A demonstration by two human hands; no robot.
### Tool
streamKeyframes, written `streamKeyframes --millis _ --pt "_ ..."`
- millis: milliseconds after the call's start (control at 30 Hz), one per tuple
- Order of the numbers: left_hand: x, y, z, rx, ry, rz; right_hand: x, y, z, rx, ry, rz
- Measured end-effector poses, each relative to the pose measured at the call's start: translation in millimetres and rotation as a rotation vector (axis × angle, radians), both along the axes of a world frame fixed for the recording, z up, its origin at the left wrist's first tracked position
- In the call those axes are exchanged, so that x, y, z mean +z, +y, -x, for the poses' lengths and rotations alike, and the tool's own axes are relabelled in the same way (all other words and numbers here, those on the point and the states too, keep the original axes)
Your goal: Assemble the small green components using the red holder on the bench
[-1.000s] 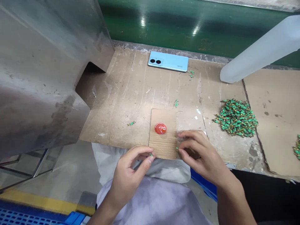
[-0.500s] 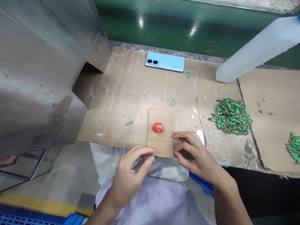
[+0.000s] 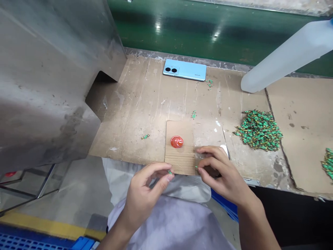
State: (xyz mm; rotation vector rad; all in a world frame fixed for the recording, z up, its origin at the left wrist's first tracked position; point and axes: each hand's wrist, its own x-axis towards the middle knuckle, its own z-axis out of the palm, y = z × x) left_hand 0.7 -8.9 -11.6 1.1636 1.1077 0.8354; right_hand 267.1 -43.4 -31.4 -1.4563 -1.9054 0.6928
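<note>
My left hand [image 3: 146,189] pinches a small green piece with dark ends [image 3: 170,172] between thumb and index finger, at the near left corner of a small cardboard rectangle [image 3: 180,129]. By the rectangle's right edge, my right hand [image 3: 223,175] has its thumb and fingertips closed on a tiny thin green bit [image 3: 196,167], too small to identify. On the cardboard lies a glossy red oval piece [image 3: 177,141]. A single green-and-gold piece [image 3: 145,136] rests to the left, and a little green cluster [image 3: 194,115] lies beyond the rectangle.
A big heap of green-and-gold pieces [image 3: 258,130] sits to the right, with another pile [image 3: 328,165] at the right edge. A light blue phone [image 3: 186,71] lies at the back. A white translucent bottle [image 3: 283,57] leans over the back right. Sheet metal [image 3: 57,76] bounds the left.
The whole view has shifted slightly. My right hand has drawn a little to the right, away from the cardboard rectangle; my left hand keeps its pinch almost in place.
</note>
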Motion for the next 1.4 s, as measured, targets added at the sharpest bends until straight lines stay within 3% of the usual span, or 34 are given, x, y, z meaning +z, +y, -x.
streamKeyframes --millis 167,400,700,1400 --pt "4.9 -1 -4 -0.047 -0.197 0.105 15.9 -1 24 0.003 0.101 -0.057" --pt "9.7 1 -3 -0.05 -0.158 0.069 25.6 4 58 0.06 0.294 -0.064" --pt "7.9 -2 -2 -0.059 -0.218 0.044 25.1 5 59 0.081 0.303 -0.05" --pt "5.4 -2 0 -0.085 -0.158 0.023 26.8 7 56 0.14 0.279 -0.031"
